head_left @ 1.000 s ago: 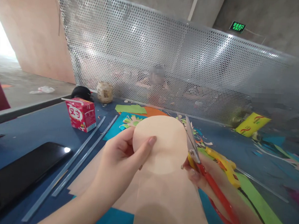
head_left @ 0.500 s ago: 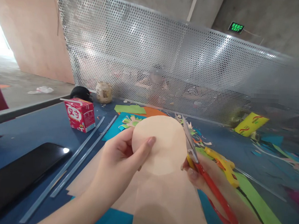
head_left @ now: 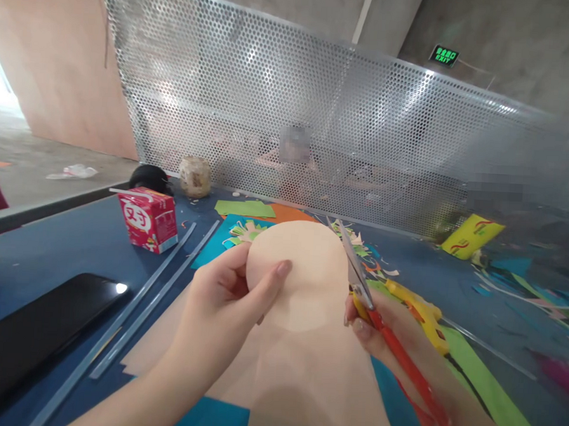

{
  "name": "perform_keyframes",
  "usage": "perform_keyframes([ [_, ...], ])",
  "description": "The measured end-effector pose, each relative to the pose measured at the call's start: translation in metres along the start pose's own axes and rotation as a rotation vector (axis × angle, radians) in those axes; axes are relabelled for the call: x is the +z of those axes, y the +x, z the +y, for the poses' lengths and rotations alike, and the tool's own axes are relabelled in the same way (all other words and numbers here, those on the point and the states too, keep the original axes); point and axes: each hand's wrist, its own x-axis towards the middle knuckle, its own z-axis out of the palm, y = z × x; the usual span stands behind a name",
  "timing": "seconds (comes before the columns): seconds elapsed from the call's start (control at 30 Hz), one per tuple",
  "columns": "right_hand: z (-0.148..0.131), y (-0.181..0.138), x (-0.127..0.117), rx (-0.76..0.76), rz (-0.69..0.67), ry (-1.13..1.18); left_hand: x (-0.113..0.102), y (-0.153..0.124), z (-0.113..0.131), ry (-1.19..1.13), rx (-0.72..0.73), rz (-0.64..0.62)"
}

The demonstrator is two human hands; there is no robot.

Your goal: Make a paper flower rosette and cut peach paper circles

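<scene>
My left hand (head_left: 232, 293) pinches a round cream paper disc (head_left: 305, 271) by its left side, thumb on top and fingers behind. Red-handled scissors (head_left: 392, 346) are in my right hand (head_left: 374, 326), blades parted and pointing up and away beside the disc's right edge. Some yellow shows near the scissors' pivot. Beneath the disc lie larger beige paper sheets (head_left: 313, 392) on blue paper (head_left: 216, 416). Just behind the disc is a fringed green and cream paper piece (head_left: 246, 232).
A red drink carton (head_left: 148, 218), a phone (head_left: 44, 334) and clear glue sticks (head_left: 156, 301) lie left. A yellow glue gun (head_left: 422, 315) and green paper (head_left: 495, 383) lie right, with paper scraps (head_left: 359, 242) behind. A perforated metal screen (head_left: 271, 110) borders the table's back.
The whole view has shifted slightly, so things appear a little further left. Both hands keep their hold on the disc and the scissors, with the blades still beside the right edge.
</scene>
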Motion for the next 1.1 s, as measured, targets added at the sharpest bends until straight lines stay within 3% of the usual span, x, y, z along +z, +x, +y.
perform_keyframes([
  [0.4,-0.005,0.0,-0.001,0.006,-0.024,0.031,-0.001,0.0,0.004,0.031,0.058,0.019],
  [1.1,0.003,-0.001,-0.007,0.058,-0.046,0.073,-0.001,0.003,0.003,0.009,0.022,0.01],
])
